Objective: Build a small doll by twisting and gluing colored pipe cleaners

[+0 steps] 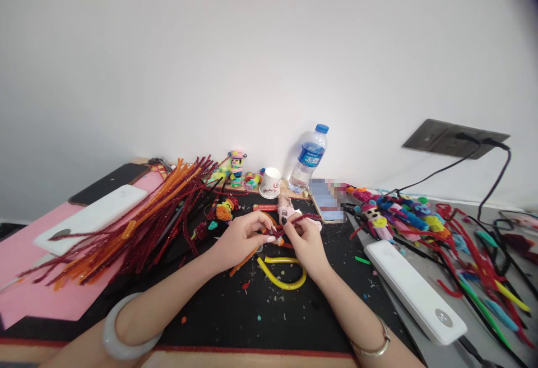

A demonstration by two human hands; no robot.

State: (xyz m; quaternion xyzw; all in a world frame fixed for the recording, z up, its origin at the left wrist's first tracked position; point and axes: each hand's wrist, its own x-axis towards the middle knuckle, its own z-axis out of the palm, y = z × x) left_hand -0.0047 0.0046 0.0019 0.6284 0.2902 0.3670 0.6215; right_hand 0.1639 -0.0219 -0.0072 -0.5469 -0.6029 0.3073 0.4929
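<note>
Head view: the left hand [244,236] and right hand [309,245] were pinched closed on a dark red pipe cleaner [306,217], just beyond the yellow loop [289,287]. A paper cup [269,183] and water bottle [311,157] stood farther beyond that loop.

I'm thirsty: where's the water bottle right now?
In the head view, the water bottle is just right of centre by the wall, between the paper cup and the phone.
</note>
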